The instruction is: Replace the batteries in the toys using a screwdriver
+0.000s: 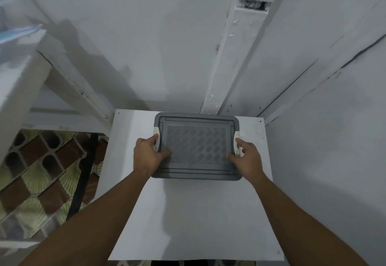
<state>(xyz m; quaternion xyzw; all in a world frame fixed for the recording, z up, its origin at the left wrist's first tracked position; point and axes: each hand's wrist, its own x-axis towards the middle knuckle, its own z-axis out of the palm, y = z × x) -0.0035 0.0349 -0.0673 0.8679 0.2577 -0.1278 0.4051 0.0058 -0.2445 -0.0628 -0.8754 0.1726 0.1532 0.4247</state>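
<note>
Grey plastic box [196,146] w/ lid on sits at the far end of the white table [188,213], up against the wall [167,46], roughly centred. Both hands on it: left hand [149,155] wraps the white latch [157,140] on the left side, thumb lying on the lid's near-left corner; right hand [245,157] does the same at the white latch [238,142] on the right, thumb on the near-right corner. Fingers curled and closed round the clips, not flat. Looks like the opening step, i.e. unclipping or lifting the box, can't tell which. Handling guess: rigid moulded plastic, light shell, weight depends on contents; lid has a raised diamond pattern so it's not too slick, rim is smooth tho. Best hold is where the hands are now, both side latches, since that keeps it level. Latches prob need pulling outward together, else lid binds on one side. Contents: can't see, lid is opaque and fully seated (presumably toys, batteries, screwdriver inside, but that's inference only). No toy, battery or screwdriver visible anywhere on the table. Rest of the table bare of loose items as far as seen. Patterned floor [41,178] shows off the left edge, so don't slide the box that way. Task itself not yet begun.
</note>
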